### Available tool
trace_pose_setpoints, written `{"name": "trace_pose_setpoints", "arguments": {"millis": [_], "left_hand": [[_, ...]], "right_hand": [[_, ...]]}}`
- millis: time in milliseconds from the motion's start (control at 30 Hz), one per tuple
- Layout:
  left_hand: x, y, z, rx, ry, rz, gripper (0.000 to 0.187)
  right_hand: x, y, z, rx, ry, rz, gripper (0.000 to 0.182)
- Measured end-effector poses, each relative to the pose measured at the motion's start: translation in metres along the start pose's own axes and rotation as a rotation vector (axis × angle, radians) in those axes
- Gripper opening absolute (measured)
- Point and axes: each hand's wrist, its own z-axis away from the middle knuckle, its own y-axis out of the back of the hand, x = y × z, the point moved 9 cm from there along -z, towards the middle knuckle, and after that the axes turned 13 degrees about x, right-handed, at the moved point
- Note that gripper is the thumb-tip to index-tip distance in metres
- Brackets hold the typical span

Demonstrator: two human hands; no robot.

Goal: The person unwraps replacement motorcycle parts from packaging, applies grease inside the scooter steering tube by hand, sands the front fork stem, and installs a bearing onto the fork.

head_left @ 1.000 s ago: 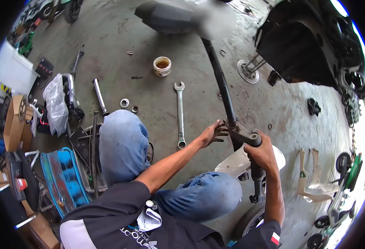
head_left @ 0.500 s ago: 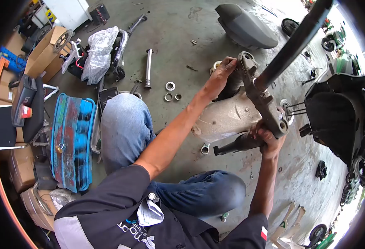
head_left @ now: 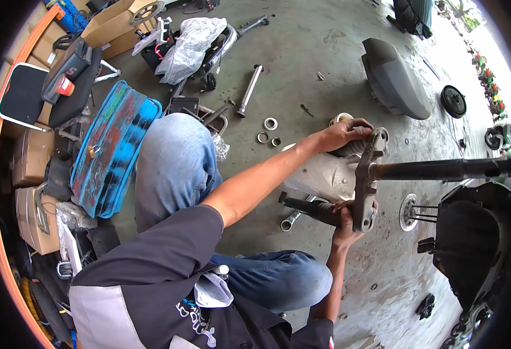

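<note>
A motorcycle front fork lies across the view, with a grey metal clamp (head_left: 365, 186) joining its two legs and a dark steering tube (head_left: 441, 169) pointing right. My left hand (head_left: 348, 135) is closed on the clamp's upper end, beside the upper leg. At the clamp's lower end, my right hand (head_left: 346, 227) wraps round the top of the lower black leg (head_left: 311, 207). Between the legs sits a dirty pale mudguard (head_left: 319, 175). Below it, a chrome wrench (head_left: 290, 221) rests on the floor, partly hidden by the lower leg.
Several metal rings (head_left: 270, 124) and a metal tube (head_left: 251, 91) lie on the floor ahead. A grey scooter seat (head_left: 396, 78) is at upper right, black bodywork (head_left: 470, 232) at right. A blue toolbox (head_left: 113, 151) stands left of my knee, near a chair (head_left: 23, 96) and boxes.
The fork has turned in my hands: its steering tube, which pointed up and right, now points level to the right. Both hands moved with it. The camera view has also shifted.
</note>
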Motion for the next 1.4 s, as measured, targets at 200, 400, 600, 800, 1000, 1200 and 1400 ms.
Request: {"name": "trace_pose_setpoints", "arguments": {"millis": [200,400,600,800,1000,1200,1400], "left_hand": [[-0.001,0.056,0.027,0.386,-0.016,-0.445,0.043],[-0.012,0.155,0.023,0.615,0.163,-0.773,0.032],[-0.109,0.272,0.015,0.442,0.56,-1.394,0.037],[-0.134,0.288,0.038,-0.114,0.562,-1.762,0.069],[-0.173,0.295,0.042,-0.251,0.422,-1.655,0.074],[-0.156,0.311,0.004,-0.032,0.403,-1.465,0.065],[-0.187,0.345,0.004,0.591,0.691,-0.036,0.057]], "right_hand": [[-0.02,0.012,-0.002,-0.196,-0.009,0.307,0.054],[-0.043,0.003,-0.002,-0.326,-0.059,0.515,0.049],[-0.05,0.0,-0.002,-0.377,-0.128,0.674,0.058],[-0.049,0.009,-0.006,-0.312,-0.193,0.747,0.063],[-0.039,0.019,-0.006,-0.314,-0.242,0.804,0.068],[-0.033,0.02,0.003,-0.245,-0.291,0.728,0.074],[-0.029,0.027,0.012,-0.189,-0.304,0.733,0.077]]}}
